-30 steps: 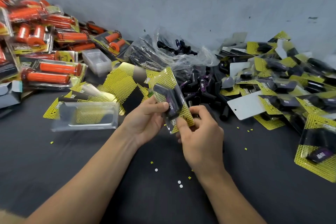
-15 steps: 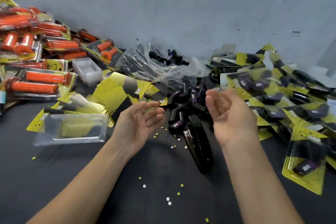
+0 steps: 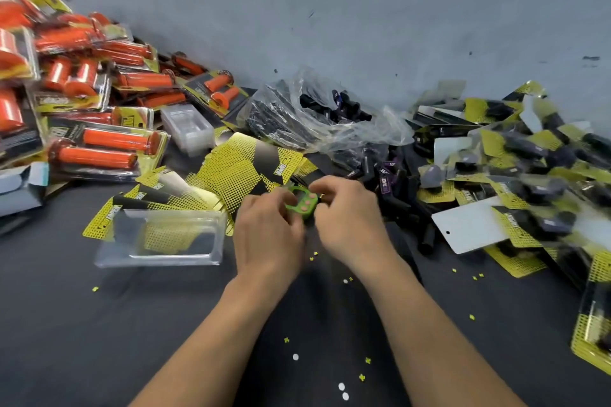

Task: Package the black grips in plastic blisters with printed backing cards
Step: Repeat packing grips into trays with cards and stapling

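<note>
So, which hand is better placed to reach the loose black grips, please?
Probably the right: the right hand lies beside the loose black grips, the left hand nearer the empty blister; both hold the green device.

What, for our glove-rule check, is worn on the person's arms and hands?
Nothing visible: the left hand and right hand are bare, without gloves, watch or bands, and the left forearm and right forearm show no sleeves in view. Blur leaves rings unclear.
</note>
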### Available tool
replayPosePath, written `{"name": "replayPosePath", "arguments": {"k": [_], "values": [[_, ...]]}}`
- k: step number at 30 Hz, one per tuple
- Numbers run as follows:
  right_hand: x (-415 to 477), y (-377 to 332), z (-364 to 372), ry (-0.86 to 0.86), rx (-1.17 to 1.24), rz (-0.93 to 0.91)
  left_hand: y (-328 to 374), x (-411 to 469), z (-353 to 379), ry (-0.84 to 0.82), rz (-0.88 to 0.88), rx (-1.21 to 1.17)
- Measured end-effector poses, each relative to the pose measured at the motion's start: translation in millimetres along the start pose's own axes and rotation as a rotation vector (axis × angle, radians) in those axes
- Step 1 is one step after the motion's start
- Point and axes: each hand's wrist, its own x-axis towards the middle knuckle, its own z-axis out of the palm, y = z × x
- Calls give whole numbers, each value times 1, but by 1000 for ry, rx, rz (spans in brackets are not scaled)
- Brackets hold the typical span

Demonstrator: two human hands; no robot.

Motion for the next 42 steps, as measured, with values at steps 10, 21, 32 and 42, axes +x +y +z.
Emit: {"name": "replayPosePath", "arguments": {"k": [10,21,32,42], "values": [[7,22,49,-48,-230,-43,-16,8,10,-372,-125,88],[-31,22,40,50,288,89,1,-5,-10,-91,-34,-201],[-48,31,39,88,732,225,6,-25,-29,19,246,-413],[-60,47,32,73,892,385,18,-29,-49,-192,113,-600]]}}
